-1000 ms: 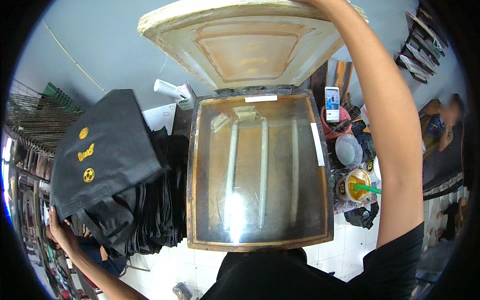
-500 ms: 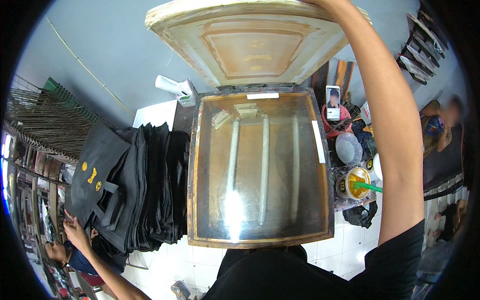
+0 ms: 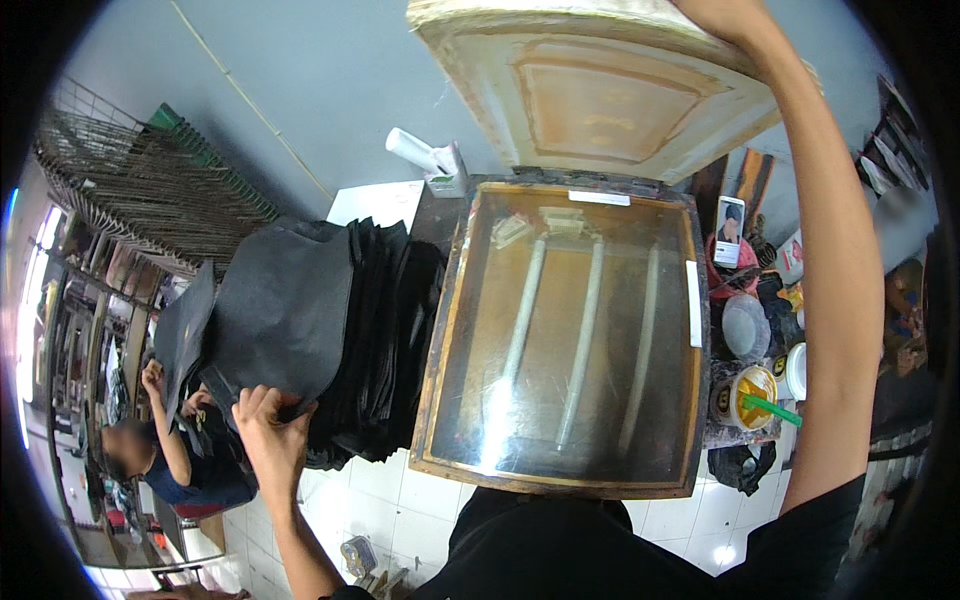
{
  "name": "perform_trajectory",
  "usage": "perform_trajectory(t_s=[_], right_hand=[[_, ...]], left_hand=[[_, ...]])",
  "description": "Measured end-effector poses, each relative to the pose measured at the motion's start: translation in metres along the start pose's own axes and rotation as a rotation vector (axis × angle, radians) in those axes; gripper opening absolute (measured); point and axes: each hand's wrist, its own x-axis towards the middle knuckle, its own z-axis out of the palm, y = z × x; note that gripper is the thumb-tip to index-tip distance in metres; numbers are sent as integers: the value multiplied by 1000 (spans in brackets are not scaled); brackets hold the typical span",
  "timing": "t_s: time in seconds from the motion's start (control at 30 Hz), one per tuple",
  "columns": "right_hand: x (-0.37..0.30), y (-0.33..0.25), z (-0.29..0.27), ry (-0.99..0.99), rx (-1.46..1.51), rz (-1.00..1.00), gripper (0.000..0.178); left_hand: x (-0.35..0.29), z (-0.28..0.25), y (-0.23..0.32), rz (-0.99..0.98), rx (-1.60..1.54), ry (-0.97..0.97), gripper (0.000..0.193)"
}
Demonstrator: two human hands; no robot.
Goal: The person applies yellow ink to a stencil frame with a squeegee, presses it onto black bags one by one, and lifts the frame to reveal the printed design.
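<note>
At the stack's near edge, the left hand (image 3: 268,420) pinches the top black fabric bag (image 3: 285,310); the right hand (image 3: 722,14), its grip mostly out of view, props the hinged lid (image 3: 600,90) above the glass bed (image 3: 570,330). Loading seems underway; next, the bag needs laying flat.

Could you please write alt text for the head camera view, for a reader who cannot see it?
Seen from above, the person's right hand holds up a hinged wooden screen frame over a glass-topped table, while the left hand grips the top bag of a stack of black fabric bags beside it. Another person sits at lower left.
</note>
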Motion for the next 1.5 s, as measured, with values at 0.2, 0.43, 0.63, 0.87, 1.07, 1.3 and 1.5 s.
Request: perform_trajectory(t_s=[0.2,0.43,0.63,0.87,1.07,1.3,1.5], right_hand=[[1,9,-5,17,12,-64,41],[-14,14,-10,10,26,-73,40],[-7,3,-1,-5,30,-105,38],[-11,13,-3,2,-7,-100,36],[-8,4,0,-8,31,-88,33],[-21,1,-14,-31,103,-55,33],[-18,3,-12,-30,95,-19,33]], left_hand=[[1,-33,17,-25,-415,-261,17],[-15,42,118,577,-505,-863,22],[-95,207,201,886,-493,-806,67],[-71,214,321,761,-481,-599,70],[49,266,366,689,-440,-390,82],[95,287,418,571,-291,-546,129],[104,286,451,488,-282,-537,135]])
